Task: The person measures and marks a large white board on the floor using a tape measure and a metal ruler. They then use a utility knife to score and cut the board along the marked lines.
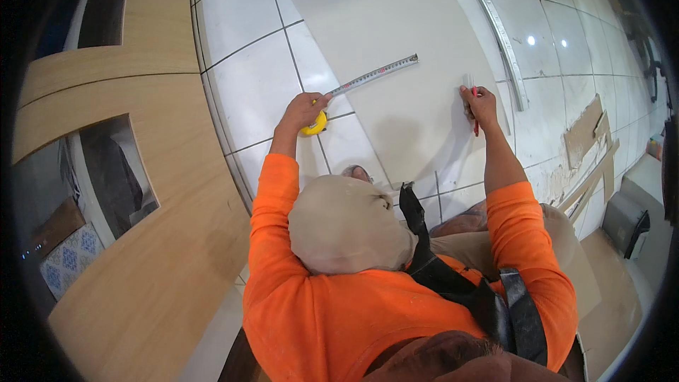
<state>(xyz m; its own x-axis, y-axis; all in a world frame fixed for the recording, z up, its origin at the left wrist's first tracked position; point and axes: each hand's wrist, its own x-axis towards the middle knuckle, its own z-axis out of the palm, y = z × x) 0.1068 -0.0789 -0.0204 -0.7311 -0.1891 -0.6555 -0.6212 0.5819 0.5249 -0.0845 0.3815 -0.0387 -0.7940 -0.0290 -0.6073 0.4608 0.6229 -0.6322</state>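
Observation:
A large pale grey-beige sheet [382, 14] lies flat on the floor in front of me. At its left edge, my left hand [305, 109] is closed around a yellow tape measure [315, 124]. The tape's metal blade [375, 74] is pulled out and slants up to the right over the sheet, its end hook well short of my right hand. My right hand [484, 105], near the sheet's right edge, grips a slim red pen or pencil [476, 129]. A small pale, shiny piece shows by those fingers; its kind is unclear.
A long metal straightedge [498, 28] lies on the white tiled floor [244, 78] right of the sheet. Wooden panels with openings [170, 191] stand at left. Broken board scraps [585, 131] and a dark grey box [626, 223] are at right. My bent knee [346, 223] is close below the sheet.

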